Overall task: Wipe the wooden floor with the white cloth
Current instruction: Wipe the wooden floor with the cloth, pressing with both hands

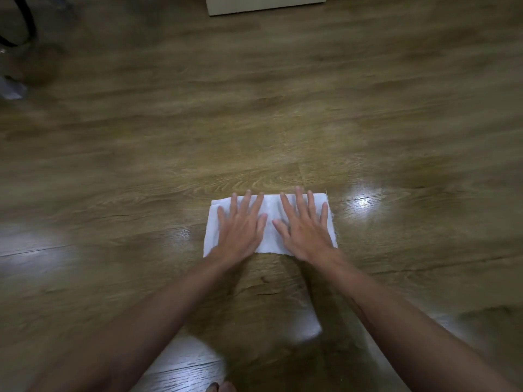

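A folded white cloth (269,210) lies flat on the wooden floor (254,123) in front of me. My left hand (240,230) presses palm-down on the cloth's left half, fingers spread. My right hand (304,227) presses palm-down on its right half, fingers spread too. Neither hand curls around the cloth. Both forearms reach in from the bottom of the view. The floor around the cloth shines with bright reflections, and the picture is blurred toward its edges.
A pale box or cabinet base (266,4) stands at the far top centre. A black curved cable or leg (25,26) and a grey crumpled item (12,89) sit at the far left. Toes (222,387) show at the bottom edge.
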